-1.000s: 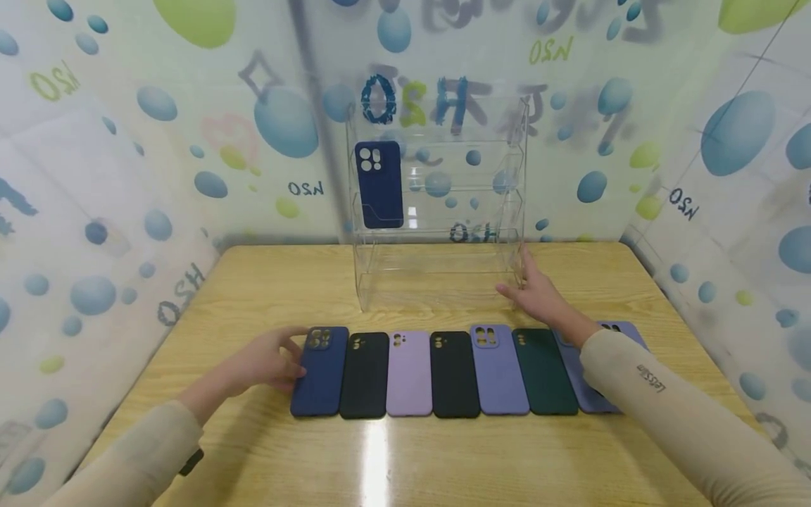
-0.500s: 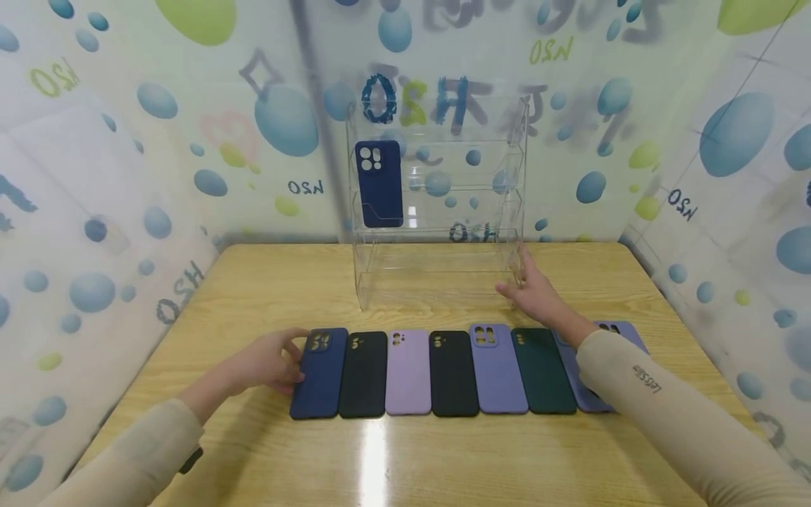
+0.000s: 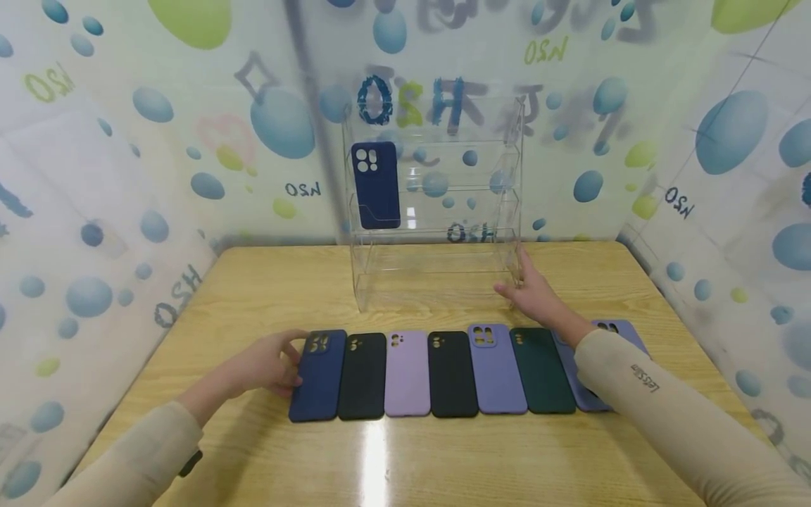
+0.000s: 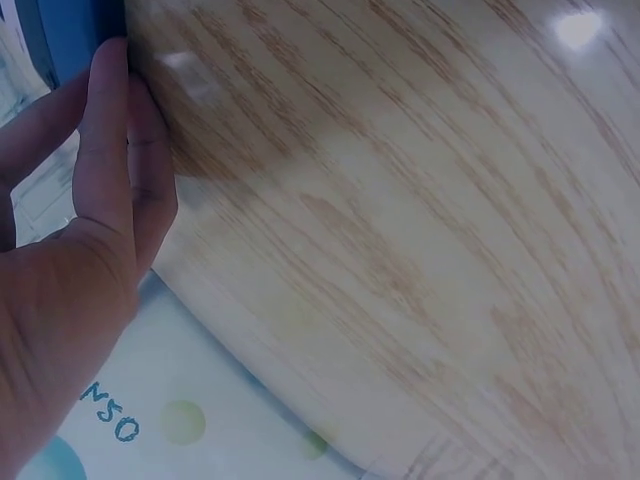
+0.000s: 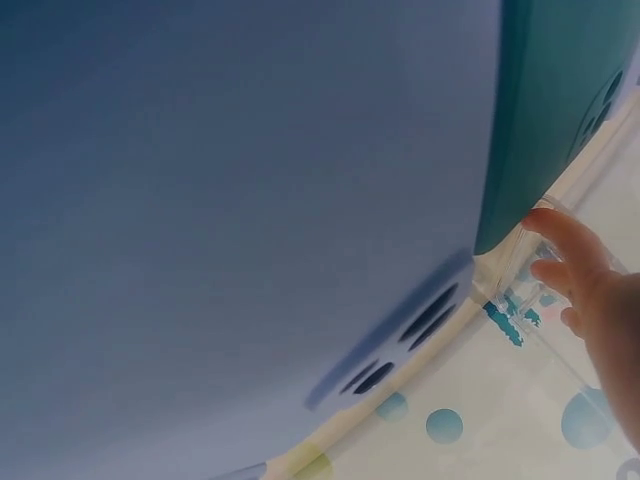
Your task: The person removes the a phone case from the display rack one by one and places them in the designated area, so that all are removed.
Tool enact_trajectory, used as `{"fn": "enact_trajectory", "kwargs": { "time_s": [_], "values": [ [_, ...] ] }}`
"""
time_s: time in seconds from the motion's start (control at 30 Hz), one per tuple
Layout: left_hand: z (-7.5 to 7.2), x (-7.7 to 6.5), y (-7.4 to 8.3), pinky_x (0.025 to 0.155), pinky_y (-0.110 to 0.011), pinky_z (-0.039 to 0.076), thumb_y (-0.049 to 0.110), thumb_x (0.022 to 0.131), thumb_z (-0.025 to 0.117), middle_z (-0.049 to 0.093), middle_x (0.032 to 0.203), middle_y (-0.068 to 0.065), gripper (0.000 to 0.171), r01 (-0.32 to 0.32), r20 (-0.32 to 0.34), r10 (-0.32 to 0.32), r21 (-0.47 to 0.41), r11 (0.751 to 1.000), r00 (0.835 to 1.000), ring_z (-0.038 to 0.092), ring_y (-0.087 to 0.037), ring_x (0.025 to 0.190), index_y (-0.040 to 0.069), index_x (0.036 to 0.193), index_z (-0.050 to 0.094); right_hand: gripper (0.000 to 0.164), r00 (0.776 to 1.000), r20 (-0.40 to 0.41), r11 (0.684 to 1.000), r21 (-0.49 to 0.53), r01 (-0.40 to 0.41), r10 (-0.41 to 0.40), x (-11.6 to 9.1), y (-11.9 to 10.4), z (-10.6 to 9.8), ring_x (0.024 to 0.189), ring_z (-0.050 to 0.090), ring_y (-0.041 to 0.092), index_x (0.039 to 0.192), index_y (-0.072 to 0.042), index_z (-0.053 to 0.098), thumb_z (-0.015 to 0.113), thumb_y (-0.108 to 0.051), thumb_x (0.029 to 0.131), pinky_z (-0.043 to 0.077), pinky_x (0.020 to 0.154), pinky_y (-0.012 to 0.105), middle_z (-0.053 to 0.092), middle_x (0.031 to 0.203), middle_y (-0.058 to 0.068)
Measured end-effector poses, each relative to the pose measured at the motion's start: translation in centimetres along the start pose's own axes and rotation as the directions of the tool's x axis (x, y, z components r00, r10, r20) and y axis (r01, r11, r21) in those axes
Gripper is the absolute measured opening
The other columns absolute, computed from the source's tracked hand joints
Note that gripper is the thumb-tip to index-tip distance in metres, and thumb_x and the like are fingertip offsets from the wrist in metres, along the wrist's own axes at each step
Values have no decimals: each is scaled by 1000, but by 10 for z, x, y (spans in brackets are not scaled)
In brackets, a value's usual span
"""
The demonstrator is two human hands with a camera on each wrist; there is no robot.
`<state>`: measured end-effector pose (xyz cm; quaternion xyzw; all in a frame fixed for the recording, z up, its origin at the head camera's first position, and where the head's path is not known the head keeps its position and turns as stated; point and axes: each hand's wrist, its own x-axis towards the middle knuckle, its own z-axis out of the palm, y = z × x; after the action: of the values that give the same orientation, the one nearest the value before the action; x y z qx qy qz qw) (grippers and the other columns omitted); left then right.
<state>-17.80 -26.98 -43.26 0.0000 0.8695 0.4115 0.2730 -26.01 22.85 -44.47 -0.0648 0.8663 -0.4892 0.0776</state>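
Observation:
A row of phone cases lies on the table. At its left end is a navy phone case [image 3: 319, 380]; my left hand [image 3: 262, 365] has its fingers bent round that case's upper left edge. In the left wrist view, the fingertips [image 4: 110, 60] meet the blue edge. Behind the row stands a clear display rack [image 3: 437, 296], with another navy case [image 3: 378, 190] upright at its left. My right hand [image 3: 532, 290] holds the rack's lower right side, thumb in front. In the right wrist view, a periwinkle case [image 5: 250, 220] hides much of the scene.
Rightward along the row are a black case [image 3: 362, 380], a lilac case [image 3: 407, 380], a second black case [image 3: 453, 380], a periwinkle one [image 3: 500, 380] and a dark green one [image 3: 545, 380]. My right sleeve [image 3: 665, 415] covers the row's right end. Patterned walls surround the table.
The navy case at the row's left end has slid very slightly toward me, with my left hand at its edge. My right hand stays at the rack.

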Motion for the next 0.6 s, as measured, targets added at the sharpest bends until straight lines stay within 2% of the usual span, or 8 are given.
{"fn": "enact_trajectory", "kwargs": {
  "time_s": [0.13,0.33,0.47,0.6],
  "values": [
    [-1,0,3,76,-42,68,-13,87,75,52,138,-37,90,4,13,-4,26,1000,1000,77,-28,96,0,164,29,101,1000,1,1000,12,-12,12,0,-1,0,159,25,54,169,-27,-22,59,-19,110,56,106,63,9,177,27],
    [-14,3,20,72,-44,68,1,93,76,57,135,-33,85,-6,65,-3,152,988,998,74,-27,93,-2,163,28,101,1000,-3,1000,11,-14,14,0,-2,0,157,27,56,169,-26,-23,60,-17,110,59,101,60,11,176,29],
    [-29,9,40,74,-44,68,12,95,79,54,140,-36,90,-64,84,44,254,965,996,74,-36,101,-2,164,24,101,1000,-5,1000,9,-18,18,0,-2,0,157,28,55,169,-27,-23,59,-17,110,59,101,59,13,176,29],
    [-47,16,70,78,-41,68,23,96,79,48,148,-41,92,-137,46,129,346,928,991,74,-42,105,-2,165,24,101,1000,-8,1000,12,-19,20,0,-1,0,156,30,56,169,-27,-22,60,-17,110,60,98,56,13,176,29]
  ]
}}
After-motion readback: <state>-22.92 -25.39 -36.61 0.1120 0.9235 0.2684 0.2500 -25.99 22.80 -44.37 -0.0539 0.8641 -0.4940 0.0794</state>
